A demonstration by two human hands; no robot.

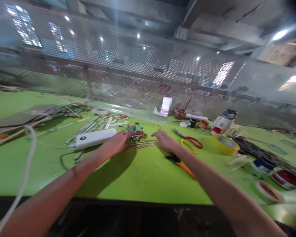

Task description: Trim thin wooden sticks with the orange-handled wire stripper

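Note:
My left hand (117,143) reaches over the bench, its fingers bent together at the left edge of a small green-and-red painted piece (136,131). Whether it grips that piece is hidden. My right hand (164,141) is at the right ends of several thin wooden sticks (141,144), its forefinger stretched out to the left. The sticks lie between both hands, below the painted piece. Right beside my right hand are scissors (191,142) with red and yellow handles, blades apart. Orange-handled pliers (185,169) lie partly under my right forearm.
A white power bank (96,138) lies by my left forearm, and a white cable (29,171) runs at far left. Painted strips (88,126) lie behind. Yellow tape (224,144), paint jars (286,179) and a white bottle-like container (224,120) stand right. A perforated screen (128,65) borders the back.

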